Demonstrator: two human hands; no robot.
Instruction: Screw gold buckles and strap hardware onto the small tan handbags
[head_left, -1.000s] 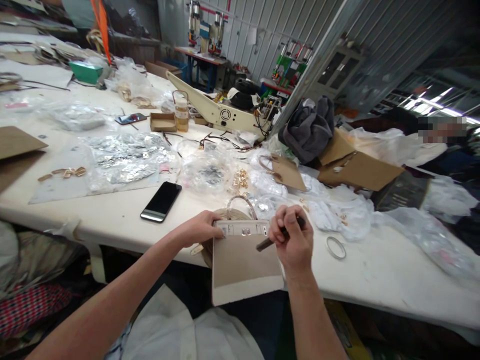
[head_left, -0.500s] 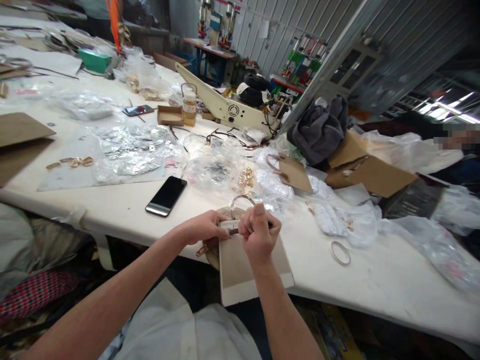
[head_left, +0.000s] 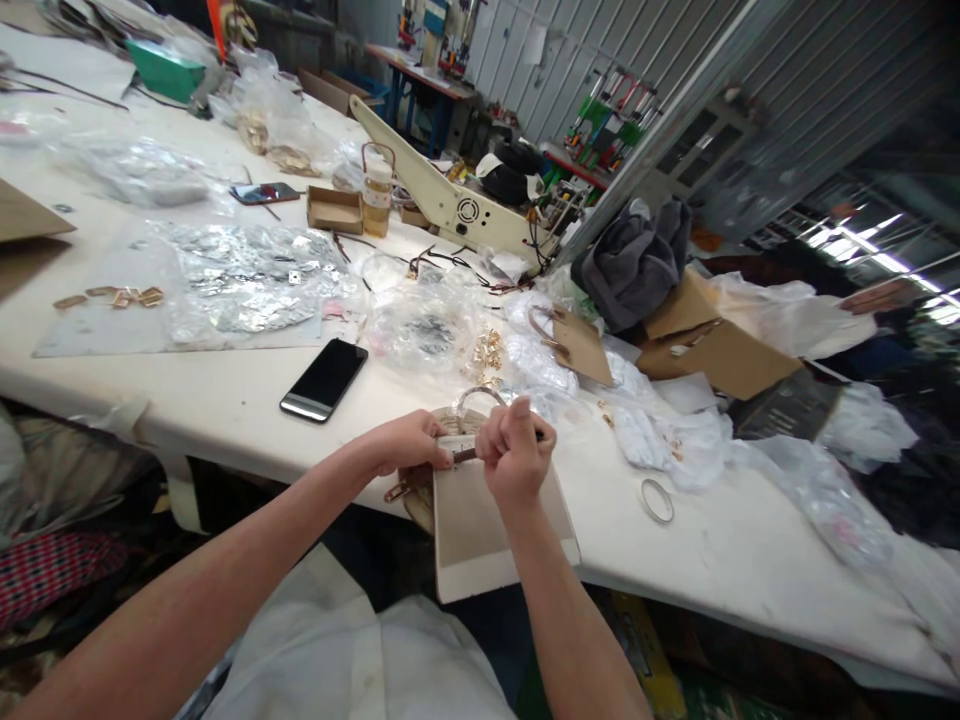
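Note:
A beige bag piece with a flat panel and pale borders lies at the table's front edge, partly overhanging it. A curved handle rises behind its top. My left hand is closed on the piece's upper left edge, thumb on top. My right hand makes a fist, thumb raised, around a slim dark tool. The tool's brownish end points at my left thumb, along the panel's top edge; most of it is hidden in the fist. A strap with a gold-coloured buckle sticks out at the left.
A phone lies left of my hands, and a roll of tape to the right. Behind are bags of silvery metal plates, gold-coloured fittings, another handled panel and an open carton.
The view has shifted a little, so the table's things sit further left and higher. Both hands keep their hold at the panel's top edge, with little visible movement.

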